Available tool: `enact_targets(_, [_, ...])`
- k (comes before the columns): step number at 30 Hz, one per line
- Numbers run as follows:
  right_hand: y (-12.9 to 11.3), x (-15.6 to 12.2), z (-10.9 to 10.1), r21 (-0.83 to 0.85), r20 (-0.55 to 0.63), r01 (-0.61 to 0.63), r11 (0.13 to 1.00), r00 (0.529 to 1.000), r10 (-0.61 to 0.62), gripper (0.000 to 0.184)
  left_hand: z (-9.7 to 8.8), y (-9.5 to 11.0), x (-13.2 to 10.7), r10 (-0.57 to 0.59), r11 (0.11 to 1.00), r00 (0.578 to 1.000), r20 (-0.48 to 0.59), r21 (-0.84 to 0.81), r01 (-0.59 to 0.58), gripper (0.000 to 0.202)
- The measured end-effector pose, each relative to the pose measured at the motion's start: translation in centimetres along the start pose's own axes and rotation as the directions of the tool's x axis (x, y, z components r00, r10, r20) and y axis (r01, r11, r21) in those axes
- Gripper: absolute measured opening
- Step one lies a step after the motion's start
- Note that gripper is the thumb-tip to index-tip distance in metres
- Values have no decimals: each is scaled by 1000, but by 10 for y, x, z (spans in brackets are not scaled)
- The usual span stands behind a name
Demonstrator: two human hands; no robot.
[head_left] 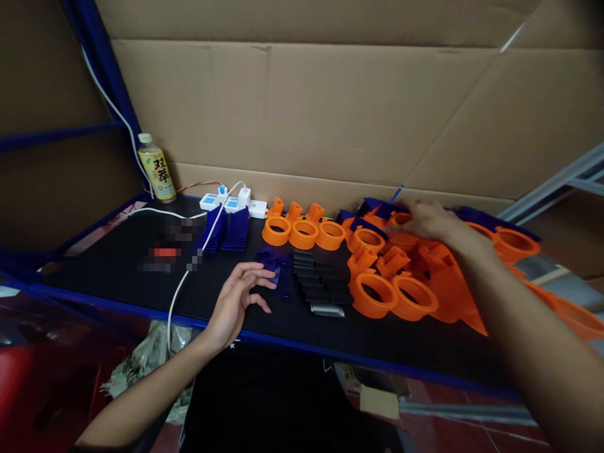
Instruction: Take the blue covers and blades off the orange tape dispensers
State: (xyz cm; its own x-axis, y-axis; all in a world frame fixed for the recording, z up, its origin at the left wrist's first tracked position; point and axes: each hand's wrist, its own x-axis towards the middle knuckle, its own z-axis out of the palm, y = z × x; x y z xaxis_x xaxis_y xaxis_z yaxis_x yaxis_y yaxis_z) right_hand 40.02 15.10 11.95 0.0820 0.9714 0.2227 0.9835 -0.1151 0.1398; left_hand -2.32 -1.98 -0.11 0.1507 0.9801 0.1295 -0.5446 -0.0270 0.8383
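Note:
My left hand (243, 296) hovers over the black tabletop, its fingers loosely bent and apart. Near its fingertips lies a small dark blue plastic part (284, 277); whether they touch it I cannot tell. My right hand (425, 220) reaches to the back right, over a cluster of orange plastic ring-shaped parts (414, 296) and dark blue pieces (372, 206). Blur and overlap hide its fingers, so any grip there is unclear. Between the hands lies a row of black cylinders (321, 280), with a silver-grey cylinder (327, 311) at the near end.
Three orange rings (303, 235) stand along the back, beside two stacks of blue plates (236, 229). Behind those are a white power strip (258, 209) and a white cable (182, 280). A yellow-labelled bottle (158, 173) occupies the back left corner. Cardboard (302, 107) walls the back.

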Motion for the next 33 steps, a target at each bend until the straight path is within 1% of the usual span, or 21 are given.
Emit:
enact_targets(3, [5,0,5,-24,58,-6,1000,998,8,79,0,0,0,-2,1000,1000,-2,-9,2,25])
enact_targets(6, [7,0,7,-36,77,-5,999,997,8,74,-1,0,0,-5,1000,1000,-5,-6,5,25])
enact_targets(8, [9,2,7,-39,72,2,999,997,1,74,-1,0,0,-3,1000,1000,-5,-3,3,25])
enact_targets(13, [9,1,5,-39,-11,81,996,997,-81,80,0,1,0,-5,1000,1000,7,3,5,24])
enact_targets(15, [5,-5,0,-47,-58,103,994,993,-106,78,1,1,0,-7,1000,1000,3,0,7,24])
enact_targets(17, [-5,-16,-10,-59,-131,115,992,984,-122,75,1,2,-1,-13,1000,1000,-1,-3,13,24])
enact_targets(19, [-22,-32,-24,-58,-241,118,991,962,-129,72,1,2,-1,-15,1000,1000,1,-2,15,25])
enact_targets(21, [-46,-54,-41,-16,-349,138,990,928,-135,73,0,1,0,-10,1000,1000,16,1,10,27])
enact_targets(24, [-93,-100,-62,163,-413,253,953,895,-167,73,-1,0,0,3,1000,999,47,11,-3,31])
enact_targets(26, [-127,-137,-70,325,-425,369,870,879,-214,68,-1,-1,-1,24,1000,998,61,10,-24,33])
enact_targets(28, [-159,-176,-70,448,-394,459,767,872,-291,63,-1,-2,-2,41,999,995,92,-14,-40,37])
enact_targets(30, [-186,-211,-65,543,-334,464,700,884,-327,63,1,-2,-5,51,997,992,117,-55,-45,43])
enact_targets(33, [-216,-247,-52,636,-241,409,654,911,-334,67,5,1,-10,33,994,994,103,-107,-22,52])
